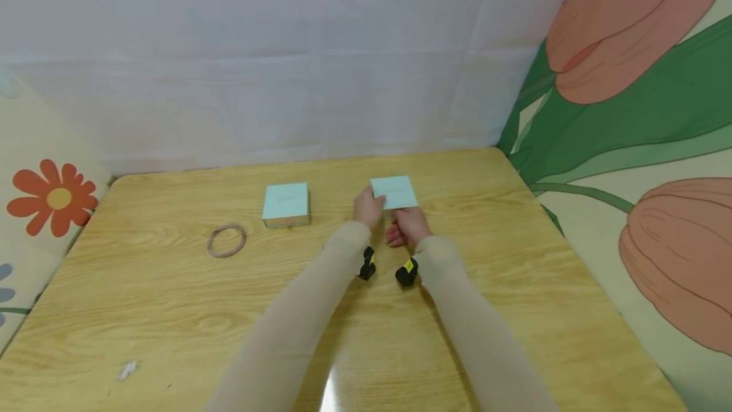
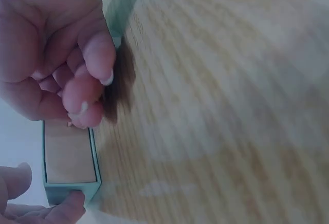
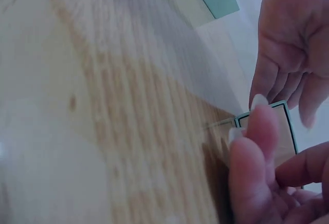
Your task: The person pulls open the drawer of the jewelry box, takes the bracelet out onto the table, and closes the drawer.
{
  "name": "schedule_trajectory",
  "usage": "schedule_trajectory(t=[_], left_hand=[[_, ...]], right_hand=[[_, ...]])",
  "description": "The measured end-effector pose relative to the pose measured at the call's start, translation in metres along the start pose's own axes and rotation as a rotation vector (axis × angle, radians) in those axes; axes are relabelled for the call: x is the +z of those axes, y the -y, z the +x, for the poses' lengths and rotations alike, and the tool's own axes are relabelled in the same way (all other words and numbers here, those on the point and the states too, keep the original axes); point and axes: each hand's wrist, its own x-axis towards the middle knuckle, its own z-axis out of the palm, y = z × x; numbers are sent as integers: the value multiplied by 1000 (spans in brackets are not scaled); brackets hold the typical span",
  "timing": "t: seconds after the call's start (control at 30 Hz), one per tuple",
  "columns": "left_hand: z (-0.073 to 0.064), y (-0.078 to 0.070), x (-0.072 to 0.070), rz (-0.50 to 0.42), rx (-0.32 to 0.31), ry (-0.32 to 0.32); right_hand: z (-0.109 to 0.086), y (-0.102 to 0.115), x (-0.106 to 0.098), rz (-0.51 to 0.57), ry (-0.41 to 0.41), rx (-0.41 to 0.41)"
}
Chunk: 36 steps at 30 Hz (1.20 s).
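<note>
A small pale turquoise drawer box (image 1: 396, 191) lies on the table, held between both hands. My left hand (image 1: 367, 207) grips its left side, thumb on the lid. In the left wrist view, a left fingertip (image 2: 71, 206) presses the box's turquoise side wall. My right hand (image 1: 410, 226) is at the near face, fingers curled. There its thumb and index finger seem to pinch a tiny tab on the tan drawer front (image 2: 69, 154); the fingers largely hide the tab. The drawer looks flush with the sleeve.
A second turquoise box (image 1: 287, 201), with a tan front, stands to the left. Nearer on that side lies a brownish ring (image 1: 225, 254). A small white scrap (image 1: 128, 370) is at the front left of the wooden table (image 1: 274, 329). A white cloth wall (image 1: 286, 81) rises behind.
</note>
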Motion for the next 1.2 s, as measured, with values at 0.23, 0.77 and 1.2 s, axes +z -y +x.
schedule_trajectory(t=[0.23,0.77,1.2], left_hand=[[-45,-76,-54,-41,-160,87],[-56,-110,-66,-42,-280,13],[-51,-109,-67,61,-253,91]], right_hand=[[-2,-1,3,-44,26,8],[-1,5,-3,-105,40,19],[1,5,-4,-111,39,45]])
